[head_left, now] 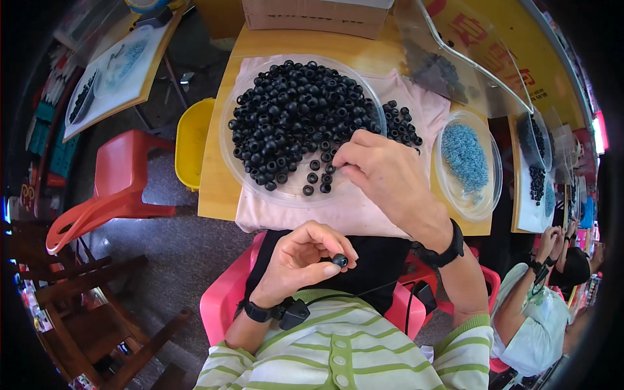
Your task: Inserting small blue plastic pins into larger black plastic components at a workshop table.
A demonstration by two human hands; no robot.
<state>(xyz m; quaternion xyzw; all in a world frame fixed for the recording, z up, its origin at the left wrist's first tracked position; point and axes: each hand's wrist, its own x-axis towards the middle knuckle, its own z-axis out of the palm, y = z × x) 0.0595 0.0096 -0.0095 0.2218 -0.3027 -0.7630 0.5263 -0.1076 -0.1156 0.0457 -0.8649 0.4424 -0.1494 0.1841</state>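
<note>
My left hand (305, 255) is held over my lap, thumb and fingers closed on a black bead (339, 260) with a hole through it. My right hand (383, 170) reaches over the near right edge of a round clear tray (229, 166). Its fingertips are pinched at the black beads there; whether a bead is between them is hidden by the fingers. A large heap of black beads (292, 117) fills most of the tray, with several loose ones (315, 177) near its front. More black beads (403, 123) lie on the pink cloth (409, 97) beside it.
A clear round dish (478, 205) of tiny blue beads (464, 156) stands right of the cloth on the wooden table (214, 195). A cardboard box (318, 16) and a clear plastic bin (448, 58) sit behind. Left are a yellow tub (195, 143) and red chair (123, 169). Another person (539, 318) works at right.
</note>
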